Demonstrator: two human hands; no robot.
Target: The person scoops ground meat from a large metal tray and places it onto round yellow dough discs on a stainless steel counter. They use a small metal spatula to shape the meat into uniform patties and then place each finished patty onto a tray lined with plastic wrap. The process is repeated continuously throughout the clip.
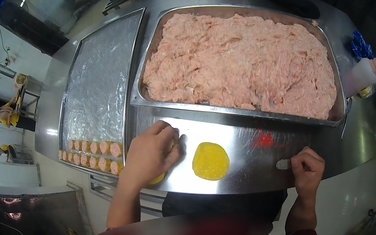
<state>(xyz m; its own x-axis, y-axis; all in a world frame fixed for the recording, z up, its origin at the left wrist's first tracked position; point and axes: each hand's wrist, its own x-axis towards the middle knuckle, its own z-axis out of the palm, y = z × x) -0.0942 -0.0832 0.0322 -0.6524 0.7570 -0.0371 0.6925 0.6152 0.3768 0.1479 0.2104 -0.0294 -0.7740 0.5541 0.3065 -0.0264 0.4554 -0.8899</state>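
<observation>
My left hand (pixel 152 154) is at the front of the steel table, its fingers curled inward; anything inside them is hidden. A bit of yellow dough wrapper (pixel 157 179) shows below it. To its right a round yellow wrapper (pixel 210 161) lies flat on the metal. At the table's front right edge, my right hand (pixel 307 168) is closed on a small flat spreader (pixel 283 164), whose pale, rounded blade points left. Behind both hands is a large steel pan (pixel 196 108) heaped with pink minced meat (pixel 242 58).
Left stands a film-lined tray (pixel 95 82), with rows of open-topped dumplings (pixel 93 154) along its near end. Red bits (pixel 263 140) are scattered before the pan. A bottle of pinkish liquid (pixel 360 76) and a blue plastic bag (pixel 361 45) sit at the right.
</observation>
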